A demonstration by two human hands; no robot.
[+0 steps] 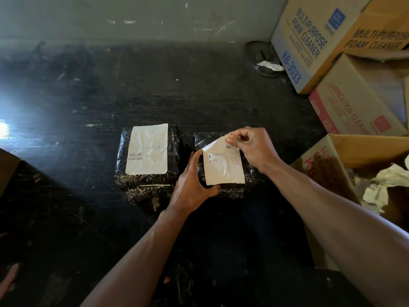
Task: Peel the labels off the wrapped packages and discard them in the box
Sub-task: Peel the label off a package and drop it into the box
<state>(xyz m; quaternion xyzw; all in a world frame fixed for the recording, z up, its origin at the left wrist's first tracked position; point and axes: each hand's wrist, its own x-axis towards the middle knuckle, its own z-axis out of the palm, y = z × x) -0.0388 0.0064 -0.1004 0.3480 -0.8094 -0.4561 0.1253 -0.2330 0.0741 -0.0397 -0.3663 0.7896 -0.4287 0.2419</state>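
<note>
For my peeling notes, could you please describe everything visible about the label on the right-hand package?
The label is a white, creased paper rectangle with a barcode and faint printed boxes. Its far left corner is lifted and curled back, pinched by the right hand; the rest lies flat on the black wrapped package. The left hand grips the package beside the label's near left corner.

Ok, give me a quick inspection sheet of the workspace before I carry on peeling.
Surface: scratched black surface, scuffed, small paper scraps.
Job's things: left black plastic-wrapped package, white paper label fully stuck; right black wrapped package, its white label top corner lifted; open cardboard box at right holds crumpled white labels.
Clutter: round metal lid with paper scrap, near wall.
Grippers: left hand grips right package's near-left edge; right hand pinches lifted label corner.
Cables: nothing seen.
Surroundings: grey wall; printed cardboard cartons at right.
</note>
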